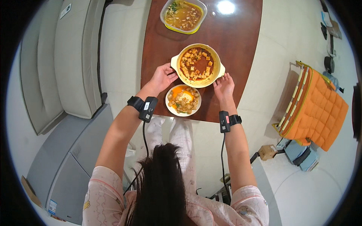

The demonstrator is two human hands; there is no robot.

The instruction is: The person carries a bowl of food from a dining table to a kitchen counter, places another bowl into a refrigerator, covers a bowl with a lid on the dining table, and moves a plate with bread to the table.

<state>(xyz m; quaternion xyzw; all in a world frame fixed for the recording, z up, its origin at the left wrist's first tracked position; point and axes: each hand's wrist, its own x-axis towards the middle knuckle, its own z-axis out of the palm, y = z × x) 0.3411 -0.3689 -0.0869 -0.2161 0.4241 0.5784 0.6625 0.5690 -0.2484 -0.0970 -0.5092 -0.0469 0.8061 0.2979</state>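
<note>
A round cream-yellow two-handled pot [200,84] holds tofu cubes [204,54] in red sauce on the dark wooden table. My left hand [163,78] is at its left handle, fingers curled in against the side. My right hand [225,87] is at the right handle, fingertips up against it. Both hands look closed on the pot, though the handles partly hide the fingers. Close to me, a white plate [198,107] with an orange pattern bears small brownish food pieces. It sits right below the pot, almost touching it.
At the table's far end, a clear plastic container [206,11] of soup stands on a yellow-green lid [180,31]. The brown table [237,49] has an edge close to each hand. A grey sofa [75,60] is on the left, an orange quilted folding chair [320,109] on the right.
</note>
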